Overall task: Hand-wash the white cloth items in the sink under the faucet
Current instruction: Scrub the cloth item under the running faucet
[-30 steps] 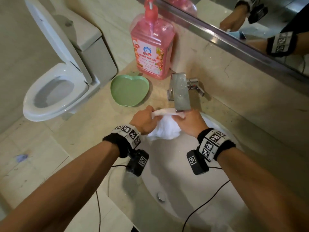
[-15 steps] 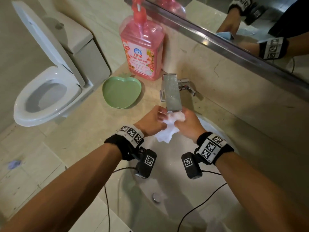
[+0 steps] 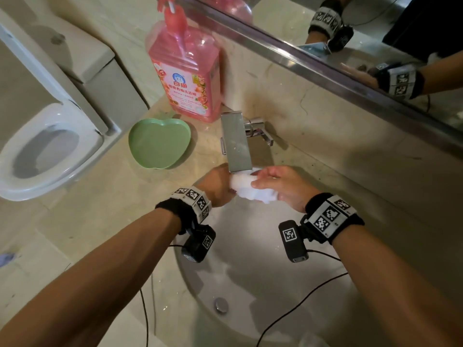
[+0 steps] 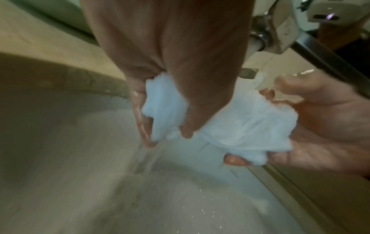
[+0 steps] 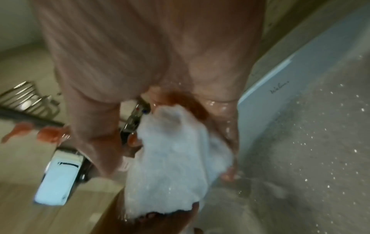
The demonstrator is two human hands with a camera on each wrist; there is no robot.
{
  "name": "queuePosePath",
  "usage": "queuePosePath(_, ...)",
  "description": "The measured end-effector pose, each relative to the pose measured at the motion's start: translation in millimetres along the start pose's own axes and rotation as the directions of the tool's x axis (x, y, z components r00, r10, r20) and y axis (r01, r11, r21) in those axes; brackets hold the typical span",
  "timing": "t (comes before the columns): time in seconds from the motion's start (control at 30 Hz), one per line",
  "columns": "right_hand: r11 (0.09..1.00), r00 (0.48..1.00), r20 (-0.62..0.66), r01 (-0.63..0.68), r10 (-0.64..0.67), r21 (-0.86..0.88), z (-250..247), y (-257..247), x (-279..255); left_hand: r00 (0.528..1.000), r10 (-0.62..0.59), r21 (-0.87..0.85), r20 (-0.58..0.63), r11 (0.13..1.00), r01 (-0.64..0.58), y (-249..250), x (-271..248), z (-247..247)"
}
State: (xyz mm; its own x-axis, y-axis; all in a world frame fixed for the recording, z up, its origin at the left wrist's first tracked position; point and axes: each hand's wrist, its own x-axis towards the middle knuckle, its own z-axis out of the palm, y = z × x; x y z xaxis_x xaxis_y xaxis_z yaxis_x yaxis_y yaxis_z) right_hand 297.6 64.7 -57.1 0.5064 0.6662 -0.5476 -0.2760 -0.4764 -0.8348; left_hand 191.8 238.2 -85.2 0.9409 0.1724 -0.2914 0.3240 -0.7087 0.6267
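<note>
A wet white cloth (image 3: 250, 190) is bunched between both hands just below the steel faucet spout (image 3: 236, 142), over the white sink (image 3: 263, 309). My left hand (image 3: 220, 186) grips the cloth's left end; in the left wrist view its thumb and fingers (image 4: 148, 139) pinch the cloth (image 4: 240, 126) and water runs off below. My right hand (image 3: 275, 184) has its palm turned up, and its fingers curl round the cloth's right end. In the right wrist view the cloth (image 5: 170, 158) hangs between thumb and fingers, all blurred.
A pink detergent pump bottle (image 3: 185, 78) and a green apple-shaped dish (image 3: 160, 144) stand on the counter left of the faucet. A toilet (image 3: 50, 151) is at far left, a mirror (image 3: 350, 33) behind. Black cables (image 3: 300, 296) hang over the basin near the drain (image 3: 220, 304).
The loosely hanging cloth is now squeezed into a tight roll between the hands. My right hand has turned palm up. Both hands stay under the spout.
</note>
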Motion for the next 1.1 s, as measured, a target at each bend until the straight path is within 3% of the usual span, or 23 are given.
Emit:
queuePosePath(0.07,0.992,0.993,0.037,-0.111,0.109,0.055,-0.8,1.0,5.2,0.997,0.073,0.075,-0.031,0.995,-0.070,6.4,-2.4,-6.5)
queuePosePath(0.13,0.982,0.980,0.075,-0.188,0.186,0.016,7.5,-0.1,9.4,0.997,0.034,0.123,-0.074,0.992,-0.025,8.2,-2.9,-11.7)
queuePosePath(0.2,0.971,0.974,0.106,-0.182,0.199,-0.153,22.1,-0.1,13.9,0.995,-0.026,0.169,-0.098,0.985,0.042,11.9,-2.3,-17.1)
queuePosePath(0.27,0.924,0.987,0.064,-0.116,0.149,-0.365,33.1,0.1,20.8,0.997,0.001,0.208,-0.075,0.978,0.015,17.9,-2.3,-20.5)
queuePosePath(0.33,0.822,0.998,0.023,-0.036,0.060,-0.569,38.2,-0.3,25.9,0.996,-0.045,0.239,-0.077,0.969,0.062,18.5,-3.4,-20.2)
queuePosePath(0.43,0.527,0.989,0.057,0.122,-0.137,-0.841,42.5,-0.4,30.7,0.976,-0.173,0.168,-0.133,0.966,0.195,20.8,-2.6,-13.9)
queuePosePath(0.57,0.372,0.975,0.081,0.154,-0.206,-0.915,34.9,7.5,35.9,0.964,-0.264,0.175,0.013,0.950,0.258,27.8,6.0,-2.0)
queuePosePath(0.7,0.252,0.968,0.124,0.178,-0.217,-0.951,31.7,12.8,37.9,0.968,-0.219,0.377,0.120,0.912,0.159,22.9,8.0,10.8)
queuePosePath(0.77,0.268,0.964,0.107,0.172,-0.243,-0.948,31.1,17.0,36.0,0.960,-0.226,0.357,0.164,0.921,0.156,21.8,11.5,11.8)
queuePosePath(0.87,0.336,0.964,0.073,0.160,-0.256,-0.928,28.3,17.6,31.9,0.961,-0.212,0.185,0.176,0.966,0.180,22.6,11.8,3.3)
queuePosePath(1.0,0.641,0.987,0.021,0.119,-0.159,-0.758,23.6,2.2,33.8,0.967,-0.244,0.042,0.070,0.969,0.241,12.3,5.7,-5.0)
queuePosePath(1.1,0.834,0.977,0.102,0.214,-0.188,-0.508,26.4,-6.2,30.9,0.956,-0.259,-0.052,0.139,0.962,0.268,-0.7,-7.0,-11.7)
